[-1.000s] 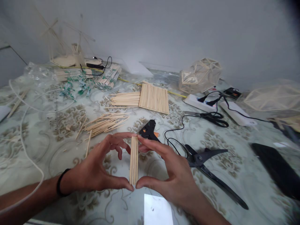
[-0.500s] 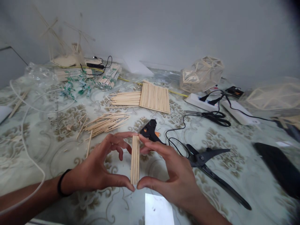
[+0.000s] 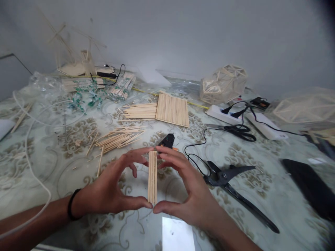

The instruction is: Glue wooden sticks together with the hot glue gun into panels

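Between both hands is a narrow bundle of short wooden sticks (image 3: 152, 177), lying side by side, whether glued I cannot tell. My left hand (image 3: 112, 186) grips its left side, thumb at the near end and fingertips at the far end. From the right, my right hand (image 3: 187, 184) pinches the same two ends. Just beyond the fingers lies a black glue gun (image 3: 167, 140), its handle hidden by my right hand. Black shears (image 3: 225, 177) rest to the right of my right hand. Loose sticks (image 3: 117, 141) lie in a pile past my left hand.
Behind are a flat stick panel (image 3: 172, 108) and longer sticks (image 3: 140, 111). A power strip (image 3: 223, 114), scissors (image 3: 238, 129) and a phone-like black slab (image 3: 309, 186) lie right. Stick-frame models (image 3: 225, 83) stand at the back. A white cable (image 3: 28, 157) crosses the left; white paper (image 3: 178, 235) lies in front.
The bundle has turned slightly and shifted a little to the right. My right fingers have risen over its far end and now cover more of the glue gun.
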The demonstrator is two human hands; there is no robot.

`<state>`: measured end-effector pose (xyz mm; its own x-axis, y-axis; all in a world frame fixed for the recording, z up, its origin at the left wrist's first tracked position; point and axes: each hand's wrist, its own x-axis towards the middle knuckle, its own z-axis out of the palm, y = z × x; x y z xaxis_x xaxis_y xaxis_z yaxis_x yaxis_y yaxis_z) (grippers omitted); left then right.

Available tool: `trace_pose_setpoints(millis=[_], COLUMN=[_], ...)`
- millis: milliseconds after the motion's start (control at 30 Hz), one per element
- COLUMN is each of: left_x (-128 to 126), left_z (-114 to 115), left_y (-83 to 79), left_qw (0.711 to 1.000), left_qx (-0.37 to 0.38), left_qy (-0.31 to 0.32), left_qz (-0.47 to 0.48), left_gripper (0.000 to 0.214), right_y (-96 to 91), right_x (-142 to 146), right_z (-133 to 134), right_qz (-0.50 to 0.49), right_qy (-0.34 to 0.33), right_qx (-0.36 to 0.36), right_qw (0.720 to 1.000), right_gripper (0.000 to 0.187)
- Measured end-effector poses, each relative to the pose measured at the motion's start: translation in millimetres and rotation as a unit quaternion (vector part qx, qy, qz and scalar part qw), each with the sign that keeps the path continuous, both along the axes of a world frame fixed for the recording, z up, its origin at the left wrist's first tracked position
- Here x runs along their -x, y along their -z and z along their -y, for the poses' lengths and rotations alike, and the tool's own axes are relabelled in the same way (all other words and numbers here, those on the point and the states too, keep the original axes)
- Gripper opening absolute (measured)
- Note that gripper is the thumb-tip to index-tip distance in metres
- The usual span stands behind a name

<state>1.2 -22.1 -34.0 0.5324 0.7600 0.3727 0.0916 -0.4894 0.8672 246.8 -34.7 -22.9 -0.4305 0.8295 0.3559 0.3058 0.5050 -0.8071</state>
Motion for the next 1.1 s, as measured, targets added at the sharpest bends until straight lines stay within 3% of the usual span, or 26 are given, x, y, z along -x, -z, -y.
trace_pose_setpoints(millis=[300, 433, 500, 567, 700, 867, 1100], left_x=[1.0, 1.4, 0.9, 0.2, -1.2, -3.3, -4.3], left_z=[2.9, 2.7, 0.8, -2.1, -7.6, -10.9, -12.6], left_y=[-0.9, 2.5, 2.9, 1.1, -6.7, -13.9, -12.9], left_qw=[1.000, 1.000, 0.999, 0.987, 0.941, 0.934, 0.920], left_qx=[-0.014, -0.003, 0.044, 0.141, 0.314, 0.348, 0.380], left_qy=[0.012, 0.011, 0.021, 0.041, 0.078, 0.048, 0.029], left_qz=[-0.010, -0.017, 0.014, 0.067, 0.098, 0.066, 0.094], left_gripper=[0.079, 0.096, 0.105, 0.092, 0.033, 0.033, 0.027], right_y=[-1.5, 0.0, 1.2, 2.0, 3.4, 6.4, 8.6], right_x=[-0.8, -1.9, -2.3, -2.1, 0.6, 4.2, 3.5], right_z=[-1.6, -0.8, 0.0, 1.2, 3.6, 3.4, 1.8], right_qz=[0.016, 0.024, 0.020, 0.017, 0.028, 0.061, 0.077], right_qy=[-0.010, 0.007, 0.008, 0.001, -0.032, -0.091, -0.103], right_qx=[-0.018, -0.029, -0.037, -0.044, -0.039, -0.043, -0.075], right_qw=[1.000, 0.999, 0.999, 0.999, 0.998, 0.993, 0.989], right_gripper=[0.094, 0.095, 0.095, 0.095, 0.095, 0.096, 0.096])
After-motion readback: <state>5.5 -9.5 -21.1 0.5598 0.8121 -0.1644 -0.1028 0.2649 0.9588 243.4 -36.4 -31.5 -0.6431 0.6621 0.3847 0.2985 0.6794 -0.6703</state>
